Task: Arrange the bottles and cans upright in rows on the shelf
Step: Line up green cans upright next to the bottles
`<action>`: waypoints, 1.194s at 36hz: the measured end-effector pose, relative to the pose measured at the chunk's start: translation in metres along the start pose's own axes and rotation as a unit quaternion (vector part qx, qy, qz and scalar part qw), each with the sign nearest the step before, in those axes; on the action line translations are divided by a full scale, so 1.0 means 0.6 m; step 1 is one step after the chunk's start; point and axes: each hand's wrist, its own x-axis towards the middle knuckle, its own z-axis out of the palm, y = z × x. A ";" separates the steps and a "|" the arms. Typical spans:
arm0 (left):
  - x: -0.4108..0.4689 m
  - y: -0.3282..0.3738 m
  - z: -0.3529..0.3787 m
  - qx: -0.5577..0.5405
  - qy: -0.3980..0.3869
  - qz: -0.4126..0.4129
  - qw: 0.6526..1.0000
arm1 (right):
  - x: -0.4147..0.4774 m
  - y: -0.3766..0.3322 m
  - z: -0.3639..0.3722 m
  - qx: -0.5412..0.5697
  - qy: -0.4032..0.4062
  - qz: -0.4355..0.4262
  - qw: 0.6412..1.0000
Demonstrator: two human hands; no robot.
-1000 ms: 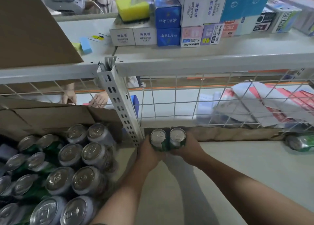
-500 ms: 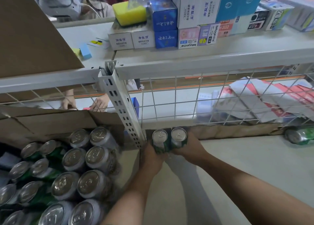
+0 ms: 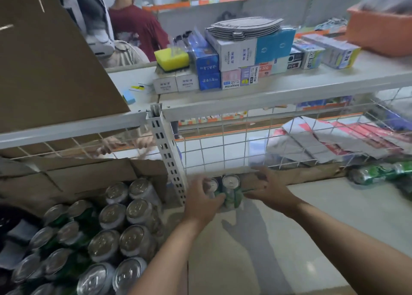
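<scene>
A: Left can (image 3: 213, 185) is in our left hand (image 3: 201, 202). Fingers and thumb curl round its green side, so we grip it.

B: And our right hand (image 3: 270, 188)?

A: Its thumb meets the right can (image 3: 230, 184) low on the side. The fingers are blurred and lie further right, so we cannot tell whether that hand holds the can or only touches it.

B: Where do the two stand?

A: Upright and touching side by side, in the far left corner of the lower shelf (image 3: 323, 216). They are just right of the slotted post (image 3: 169, 158) and near the wire mesh (image 3: 223, 147) at the back.

B: What do we see beyond?

A: Left of the post, a cardboard carton (image 3: 78, 176) holds packed cans (image 3: 111, 214), silver tops up. At the far right of our shelf are lying green cans (image 3: 376, 173), on their sides. Above, the upper shelf (image 3: 289, 87) carries small boxes (image 3: 236, 53) and a yellow sponge (image 3: 171, 57).
</scene>
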 end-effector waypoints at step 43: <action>-0.137 0.376 0.828 0.305 -0.422 0.203 0.829 | -0.347 0.390 -0.688 -0.044 0.221 0.183 0.957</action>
